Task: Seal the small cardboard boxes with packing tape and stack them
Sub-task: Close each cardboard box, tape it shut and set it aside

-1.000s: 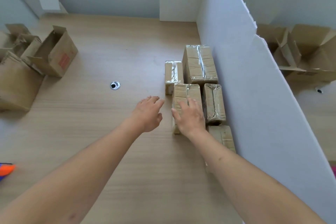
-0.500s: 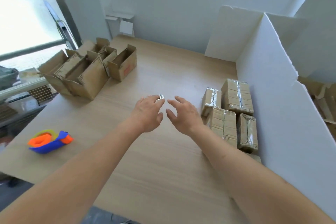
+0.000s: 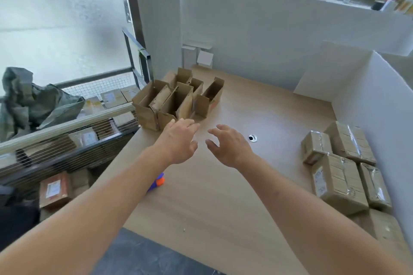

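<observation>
Both hands hover empty over the table (image 3: 223,196), fingers loosely spread: left hand (image 3: 181,140), right hand (image 3: 230,145). Open boxes (image 3: 176,100) stand just beyond the left hand, mouths upward. Taped boxes (image 3: 339,169) lie right of the right hand, long axes running away from the person.

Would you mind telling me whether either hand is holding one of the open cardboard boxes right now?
No, the left hand and right hand both hover empty with fingers spread, just short of the open cardboard boxes at the table's far left.
</observation>
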Motion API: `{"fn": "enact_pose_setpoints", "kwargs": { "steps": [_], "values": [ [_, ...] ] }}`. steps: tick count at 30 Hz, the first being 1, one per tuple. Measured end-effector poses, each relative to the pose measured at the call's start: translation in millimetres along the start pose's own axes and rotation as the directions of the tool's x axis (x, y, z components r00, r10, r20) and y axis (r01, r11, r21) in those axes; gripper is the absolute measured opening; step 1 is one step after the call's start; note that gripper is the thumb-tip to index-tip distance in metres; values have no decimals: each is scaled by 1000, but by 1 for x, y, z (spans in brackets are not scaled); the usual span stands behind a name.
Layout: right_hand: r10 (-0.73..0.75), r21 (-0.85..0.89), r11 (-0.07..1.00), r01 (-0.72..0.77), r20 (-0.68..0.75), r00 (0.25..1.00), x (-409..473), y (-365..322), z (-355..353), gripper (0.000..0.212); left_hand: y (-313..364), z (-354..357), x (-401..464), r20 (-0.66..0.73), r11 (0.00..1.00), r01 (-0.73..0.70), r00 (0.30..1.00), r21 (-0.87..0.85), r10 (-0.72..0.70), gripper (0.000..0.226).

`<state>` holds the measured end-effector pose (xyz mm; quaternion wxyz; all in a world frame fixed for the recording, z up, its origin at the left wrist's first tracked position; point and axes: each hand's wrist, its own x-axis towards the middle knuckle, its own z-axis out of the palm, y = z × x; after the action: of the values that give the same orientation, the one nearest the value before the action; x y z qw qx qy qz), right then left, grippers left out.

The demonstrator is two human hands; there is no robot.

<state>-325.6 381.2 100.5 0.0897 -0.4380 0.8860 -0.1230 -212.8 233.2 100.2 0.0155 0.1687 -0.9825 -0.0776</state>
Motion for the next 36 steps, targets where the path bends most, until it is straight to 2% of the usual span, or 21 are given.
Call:
{"fn": "enact_pose_setpoints", "kwargs": {
  "steps": [10, 15, 19, 27, 33, 35, 36],
  "values": [
    [-17, 19, 1000, 17, 41, 999, 56, -90, 36, 46, -120, -8, -20, 40, 998, 58, 997, 23, -59, 61],
    [4, 40, 999, -9, 129, 992, 94, -102, 72, 49, -155, 9, 4, 83, 998, 52, 995, 33, -55, 60],
    [23, 88, 996, -33, 115, 993, 136, -99, 98, 46, -177, 22, 36, 88, 999, 42, 995, 31, -45, 59],
    [200, 175, 963, -206, 51, 979, 208, -93, 141, 57, -218, 62, 96, 147, 1000, 6, 989, 3, -6, 58],
    [310, 129, 942, -310, 19, 950, 264, -104, 169, 65, -261, 80, 144, 46, 993, -116, 992, -35, 118, 54],
    [378, 118, 919, -376, 5, 926, 277, -110, 178, 56, -275, 86, 154, 29, 986, -161, 986, -41, 163, 56],
    [403, 116, 909, -400, -6, 915, 283, -113, 182, 45, -281, 90, 158, 28, 981, -187, 982, -45, 189, 58]
  ]
}}
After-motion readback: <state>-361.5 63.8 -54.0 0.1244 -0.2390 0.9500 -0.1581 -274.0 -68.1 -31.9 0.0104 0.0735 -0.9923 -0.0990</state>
